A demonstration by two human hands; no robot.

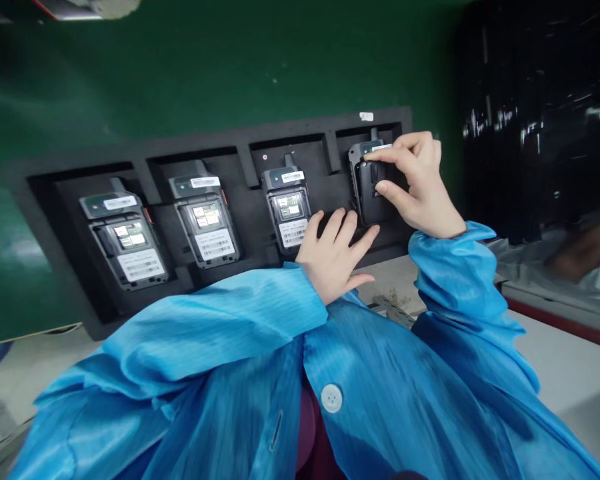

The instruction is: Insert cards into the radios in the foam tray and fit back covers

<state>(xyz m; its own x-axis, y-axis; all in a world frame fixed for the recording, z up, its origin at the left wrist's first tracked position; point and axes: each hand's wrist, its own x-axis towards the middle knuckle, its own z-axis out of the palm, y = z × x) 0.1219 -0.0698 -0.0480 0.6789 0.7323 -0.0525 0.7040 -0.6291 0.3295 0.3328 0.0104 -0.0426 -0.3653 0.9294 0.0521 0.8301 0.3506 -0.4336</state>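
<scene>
Green surface (260, 73): beneath the black tray (287, 129), reaching beyond its far rim
Covered handset (355, 157): in the tray's rightmost compartment, directly under the right hand's fingertips and just past the left hand's fingers, to their right
Long axis: roughly away from the body, stubby antenna (375, 134) at the far end
Black back cover (369, 200): over the handset's back; whether it is fully seated I cannot tell
Right hand (425, 190): the nearer one, coming in from the right, index finger and thumb both touching the cover with a gap between their tips; whether they pinch it or only press, I cannot tell
Left hand (333, 257): palm down, fingers spread, near the covered handset's near end, holding nothing visible
Uncovered handset (287, 203): just beyond the left hand and to its left, label showing
Two more handsets: farther left of both hands, each in its own compartment, far ends leaning left
</scene>
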